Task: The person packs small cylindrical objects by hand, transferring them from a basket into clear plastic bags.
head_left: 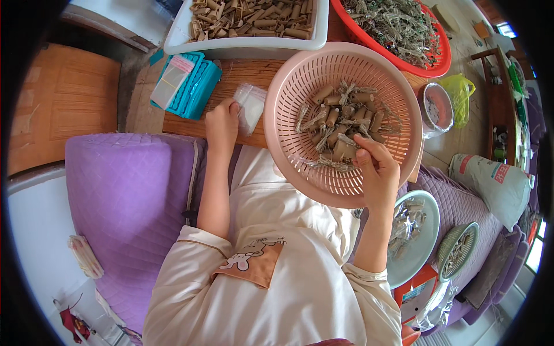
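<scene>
A pink slotted plastic basket [276, 115] rests at the table's edge before me, holding several short brown paper tubes [332, 118] and bundles of clear, stringy pieces. Over its near right side, my right hand [378, 167] is closed, with thumb and forefinger pinching one brown tube [344, 150]. To the basket's left lie small clear plastic bags [250, 111] on the wooden table. My left hand [221, 128] has its fingers curled closed at the left edge of these bags, gripping one there.
Farther off stand a white tub [248, 47] of brown tubes and a red basket [445, 60] of stringy pieces. Left on the table is a turquoise basket [202, 86] with flat packets. A pale bowl [430, 225] and green basket [474, 236] sit at right, near purple seating [127, 190].
</scene>
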The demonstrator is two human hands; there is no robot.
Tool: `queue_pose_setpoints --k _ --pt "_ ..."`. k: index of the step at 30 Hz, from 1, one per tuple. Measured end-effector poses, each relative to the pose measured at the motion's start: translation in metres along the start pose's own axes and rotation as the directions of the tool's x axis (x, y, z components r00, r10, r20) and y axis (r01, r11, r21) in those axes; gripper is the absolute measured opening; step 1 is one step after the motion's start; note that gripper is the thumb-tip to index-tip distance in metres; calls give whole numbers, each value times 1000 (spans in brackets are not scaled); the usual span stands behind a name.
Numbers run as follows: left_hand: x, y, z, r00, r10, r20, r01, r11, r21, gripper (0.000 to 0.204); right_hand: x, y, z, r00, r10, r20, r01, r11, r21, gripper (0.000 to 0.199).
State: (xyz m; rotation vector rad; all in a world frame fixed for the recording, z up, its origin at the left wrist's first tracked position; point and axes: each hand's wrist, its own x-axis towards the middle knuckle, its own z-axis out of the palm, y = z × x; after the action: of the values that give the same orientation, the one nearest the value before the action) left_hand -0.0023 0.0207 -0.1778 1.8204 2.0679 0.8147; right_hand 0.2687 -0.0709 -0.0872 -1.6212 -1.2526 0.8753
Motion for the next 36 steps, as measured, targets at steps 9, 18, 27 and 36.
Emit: queue_pose_setpoints --k 9,18,27,36 --pt "-5 41 -59 976 -135 171 210 799 -564 30 3 -36 2 979 -157 -130 162 986 28 15" --pt "-48 102 -105 945 149 292 106 705 -702 32 13 -101 -1 806 -586 88 589 808 -18 16" --pt "-61 119 -116 852 278 443 97 749 -656 35 25 -113 -9 704 -571 422 662 743 -98 12" --pt "-64 126 -101 842 299 449 216 575 -789 44 23 -107 2 802 -402 442 464 885 -38 7"
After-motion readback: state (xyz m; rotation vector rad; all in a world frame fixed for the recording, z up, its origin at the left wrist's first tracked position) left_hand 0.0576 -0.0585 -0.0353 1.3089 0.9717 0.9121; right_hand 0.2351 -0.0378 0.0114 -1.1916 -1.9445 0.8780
